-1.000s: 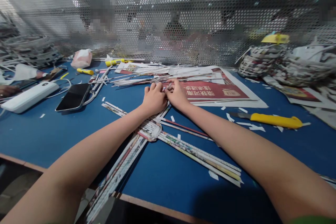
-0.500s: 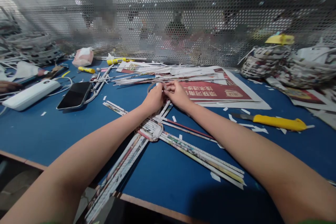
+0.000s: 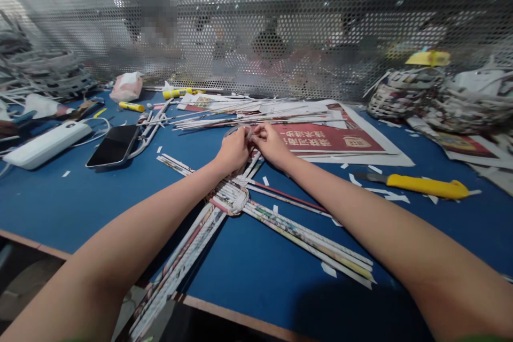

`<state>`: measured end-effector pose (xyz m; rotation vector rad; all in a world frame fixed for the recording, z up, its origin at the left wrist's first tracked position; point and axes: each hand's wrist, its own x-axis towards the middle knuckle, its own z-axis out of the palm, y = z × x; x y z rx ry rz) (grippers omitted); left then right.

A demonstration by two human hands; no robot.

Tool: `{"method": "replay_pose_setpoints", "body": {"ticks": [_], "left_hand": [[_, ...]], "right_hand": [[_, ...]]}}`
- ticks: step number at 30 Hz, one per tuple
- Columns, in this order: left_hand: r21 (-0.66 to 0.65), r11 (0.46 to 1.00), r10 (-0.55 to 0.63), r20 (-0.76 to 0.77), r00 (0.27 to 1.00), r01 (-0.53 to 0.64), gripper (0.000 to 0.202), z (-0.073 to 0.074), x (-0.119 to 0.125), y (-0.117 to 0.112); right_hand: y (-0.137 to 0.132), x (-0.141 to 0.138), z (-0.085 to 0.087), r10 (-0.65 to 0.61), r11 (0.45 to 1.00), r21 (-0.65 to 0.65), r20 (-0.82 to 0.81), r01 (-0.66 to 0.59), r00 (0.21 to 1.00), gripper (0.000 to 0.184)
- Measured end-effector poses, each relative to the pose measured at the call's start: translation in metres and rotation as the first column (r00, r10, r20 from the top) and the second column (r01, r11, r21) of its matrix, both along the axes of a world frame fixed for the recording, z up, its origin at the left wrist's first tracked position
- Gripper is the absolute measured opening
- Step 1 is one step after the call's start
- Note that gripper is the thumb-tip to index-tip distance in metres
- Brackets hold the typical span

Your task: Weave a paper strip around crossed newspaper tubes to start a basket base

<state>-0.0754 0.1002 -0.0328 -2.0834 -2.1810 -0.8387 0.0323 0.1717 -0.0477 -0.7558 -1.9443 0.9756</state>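
Note:
My left hand is closed around a clear ring, which looks like a roll of transparent tape. Close beside it, my right hand pinches with thumb and forefinger at the roll's edge; a strip between the fingers is too small to make out. Below both hands lies a woven base of rolled newspaper sticks, its spokes spreading in a cross. One bundle of spokes points to the lower right, another overhangs the table's front edge. My hands partly hide the far spokes.
A yellow utility knife lies on the right among paper scraps. Loose paper sticks rest on a red printed sheet behind. Leftward are a phone and a white power strip. Woven baskets stand by the perforated metal screen.
My hands stay at nearly the same spot, and the tape roll between them has tilted slightly. At the far left, another person's hand has shifted a little outward.

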Motion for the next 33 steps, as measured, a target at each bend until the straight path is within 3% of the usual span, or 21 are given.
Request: {"method": "replay_pose_setpoints", "body": {"ticks": [7, 14, 20, 25, 33], "left_hand": [[0.009, 0.999, 0.047, -0.011, 0.999, -0.046, 0.022, 0.004, 0.001, -0.002], [0.032, 0.998, 0.059, -0.003, 0.998, -0.059, 0.025, 0.001, 0.000, 0.000], [0.018, 0.993, 0.117, -0.050, 0.992, -0.116, 0.022, 0.002, 0.001, -0.002], [0.036, 0.994, 0.109, -0.085, 0.990, -0.106, 0.023, 0.002, 0.001, -0.002], [0.040, 0.993, 0.111, -0.094, 0.989, -0.108, 0.024, 0.002, 0.003, -0.003]], "right_hand": [[0.001, 0.000, -0.001, 0.047, 0.997, -0.061, -0.076, -0.052, 0.996, 0.023], [-0.001, 0.002, 0.001, -0.008, 1.000, 0.019, 0.026, 0.008, 1.000, 0.010], [-0.003, 0.003, 0.003, 0.000, 0.998, 0.064, -0.023, 0.001, 1.000, 0.032], [-0.003, 0.004, 0.007, -0.038, 0.984, 0.176, 0.069, 0.025, 0.997, 0.013], [-0.008, 0.005, 0.010, -0.036, 0.997, 0.068, -0.033, 0.038, 0.999, 0.004]]}}
